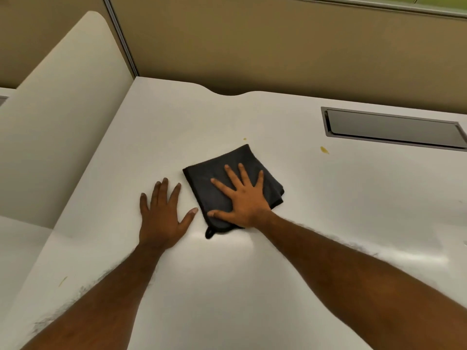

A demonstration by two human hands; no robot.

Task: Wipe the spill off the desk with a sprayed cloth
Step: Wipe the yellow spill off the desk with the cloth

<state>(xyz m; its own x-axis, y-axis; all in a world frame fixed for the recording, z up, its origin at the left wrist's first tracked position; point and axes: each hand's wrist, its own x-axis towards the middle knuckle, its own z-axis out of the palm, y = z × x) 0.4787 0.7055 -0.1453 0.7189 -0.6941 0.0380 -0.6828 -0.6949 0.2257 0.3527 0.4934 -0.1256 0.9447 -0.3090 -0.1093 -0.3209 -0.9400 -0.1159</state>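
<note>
A folded dark grey cloth (202, 183) lies flat on the white desk (328, 210) near its middle. My right hand (242, 198) presses down on the cloth with fingers spread, palm flat. Just left of the cloth, my left hand (164, 213) rests flat on the bare desk, fingers apart, holding nothing. A yellow spill spot (324, 149) sits to the right of the cloth, a tiny yellow drop (244, 139) lies just beyond the cloth's far corner, and a faint yellow streak (62, 281) marks the desk's near left edge. No spray bottle is in view.
A grey rectangular cable hatch (394, 128) is set into the desk at the far right. A cream side divider (63, 109) rises along the left edge, and a tan partition wall (278, 46) closes off the back.
</note>
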